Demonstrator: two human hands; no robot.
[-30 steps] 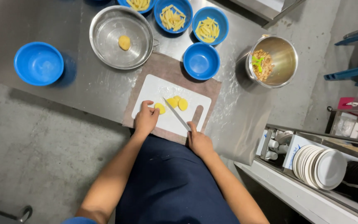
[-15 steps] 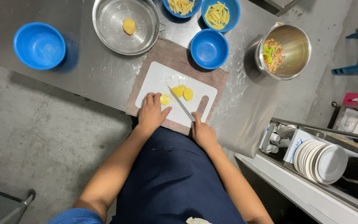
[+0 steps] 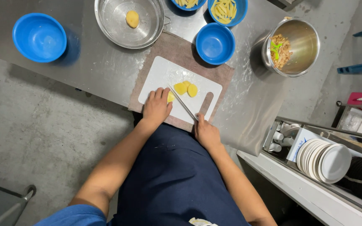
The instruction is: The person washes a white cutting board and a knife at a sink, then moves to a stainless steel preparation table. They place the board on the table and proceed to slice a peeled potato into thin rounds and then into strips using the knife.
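**Head view: slicing a potato piece on the white board**

Head view looks straight down on a steel table (image 3: 84, 71); a white cutting board (image 3: 156, 79) lies on a brown cloth (image 3: 181, 48) at the near edge; the left hand (image 3: 156, 106) presses down on a yellow potato piece (image 3: 171, 97), fingers curled over it; the right hand (image 3: 206, 132) is closed around the handle of a knife (image 3: 182, 102), whose blade runs just beside the left fingertips and touches or nearly touches the piece; two cut slices (image 3: 187, 88) lie just right of the blade. Far left stands an empty blue bowl (image 3: 39, 37); a steel bowl (image 3: 130, 21) holds one whole peeled potato (image 3: 132, 19); another blue bowl (image 3: 215, 43) sits beyond the board; two more blue bowls at the far edge hold cut strips (image 3: 224, 9).

By my reading the step in hand is slicing the held piece; the next cut calls for the left fingertips to stay tucked back from the edge, the blade kept upright, and the piece held steady so the slices come off even.
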